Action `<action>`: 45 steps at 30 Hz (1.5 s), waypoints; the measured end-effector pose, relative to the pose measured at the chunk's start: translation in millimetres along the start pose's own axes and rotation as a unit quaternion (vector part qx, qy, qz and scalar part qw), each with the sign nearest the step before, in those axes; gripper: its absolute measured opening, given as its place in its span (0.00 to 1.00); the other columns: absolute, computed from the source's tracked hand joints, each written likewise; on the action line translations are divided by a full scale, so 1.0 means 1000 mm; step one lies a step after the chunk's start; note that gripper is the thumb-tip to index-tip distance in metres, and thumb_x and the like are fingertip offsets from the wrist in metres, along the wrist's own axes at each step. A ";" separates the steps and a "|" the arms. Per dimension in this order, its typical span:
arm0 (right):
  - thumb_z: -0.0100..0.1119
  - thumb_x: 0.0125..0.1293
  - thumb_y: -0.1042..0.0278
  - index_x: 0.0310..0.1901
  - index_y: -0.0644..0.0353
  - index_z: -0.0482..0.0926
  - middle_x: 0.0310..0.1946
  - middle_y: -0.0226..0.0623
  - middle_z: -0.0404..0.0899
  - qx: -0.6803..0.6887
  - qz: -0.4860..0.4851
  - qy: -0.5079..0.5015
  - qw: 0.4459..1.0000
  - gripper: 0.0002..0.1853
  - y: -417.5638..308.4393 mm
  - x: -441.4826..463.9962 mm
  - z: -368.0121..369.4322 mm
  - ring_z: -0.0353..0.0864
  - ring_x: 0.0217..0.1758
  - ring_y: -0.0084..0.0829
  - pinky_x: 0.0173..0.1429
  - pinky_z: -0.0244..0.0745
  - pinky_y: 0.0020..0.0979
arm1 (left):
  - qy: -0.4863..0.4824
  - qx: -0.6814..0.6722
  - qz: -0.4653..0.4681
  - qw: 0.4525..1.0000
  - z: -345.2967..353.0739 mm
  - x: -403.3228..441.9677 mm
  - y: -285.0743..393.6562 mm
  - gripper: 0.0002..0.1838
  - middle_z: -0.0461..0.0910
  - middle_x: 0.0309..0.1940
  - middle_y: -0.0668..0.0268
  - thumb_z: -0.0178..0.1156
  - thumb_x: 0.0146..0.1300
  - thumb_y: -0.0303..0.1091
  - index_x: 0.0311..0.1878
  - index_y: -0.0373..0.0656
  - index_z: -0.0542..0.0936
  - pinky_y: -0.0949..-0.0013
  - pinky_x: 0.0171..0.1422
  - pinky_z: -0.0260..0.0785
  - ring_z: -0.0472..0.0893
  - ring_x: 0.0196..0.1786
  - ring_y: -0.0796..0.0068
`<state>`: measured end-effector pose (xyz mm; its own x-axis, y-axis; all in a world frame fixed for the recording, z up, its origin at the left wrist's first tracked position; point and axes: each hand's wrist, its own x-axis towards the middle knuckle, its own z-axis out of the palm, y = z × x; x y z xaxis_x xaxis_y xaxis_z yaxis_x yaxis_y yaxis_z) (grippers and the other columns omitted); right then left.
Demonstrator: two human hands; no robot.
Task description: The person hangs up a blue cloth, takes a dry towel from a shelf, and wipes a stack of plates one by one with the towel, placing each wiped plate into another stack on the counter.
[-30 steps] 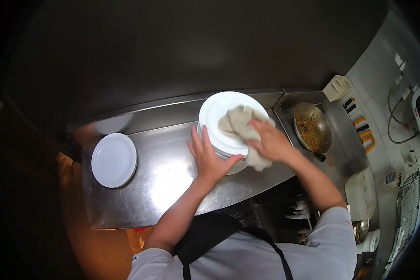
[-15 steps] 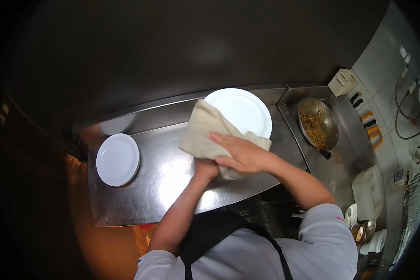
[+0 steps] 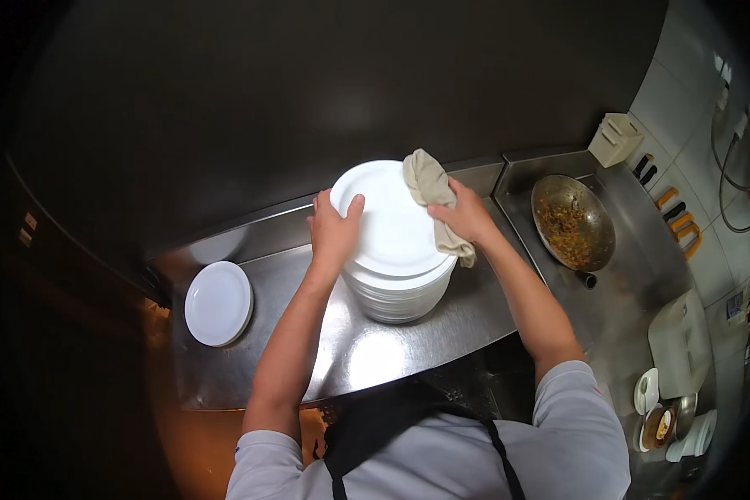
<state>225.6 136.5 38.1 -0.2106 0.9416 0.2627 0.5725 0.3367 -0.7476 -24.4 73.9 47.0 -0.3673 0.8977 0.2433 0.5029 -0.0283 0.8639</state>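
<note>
A white plate (image 3: 387,221) is tilted at the top of a tall stack of white plates (image 3: 396,300) on the steel counter. My left hand (image 3: 335,231) grips its left edge, thumb on the upper face. On the opposite side, my right hand (image 3: 465,215) has a beige cloth (image 3: 429,185) bunched against the plate's right edge. The cloth hangs down past the rim.
Another small stack of white plates (image 3: 218,303) sits at the left of the steel counter (image 3: 283,287). To the right are a pan of food (image 3: 571,225), a beige holder (image 3: 615,140), several orange and black handles, and a pale container (image 3: 679,346).
Both hands have moved apart to opposite sides of the top plate. The cloth, earlier spread over the plate's near left and my left hand, is now at the right edge.
</note>
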 end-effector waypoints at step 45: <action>0.68 0.68 0.60 0.53 0.69 0.77 0.46 0.40 0.83 0.565 0.034 0.069 0.822 0.21 -0.223 -0.056 0.191 0.83 0.46 0.29 0.49 0.80 0.30 | 0.191 -0.446 0.004 0.875 -0.238 -0.064 -0.079 0.19 0.78 0.58 0.54 0.54 0.75 0.28 0.64 0.30 0.69 0.62 0.64 0.73 0.79 0.58 0.64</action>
<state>-41.7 7.6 74.3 -0.0729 0.9759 0.2058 -0.5374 0.1354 -0.8324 -226.5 -86.2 67.9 -0.6870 0.6884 0.2326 -0.2408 -0.5177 0.8210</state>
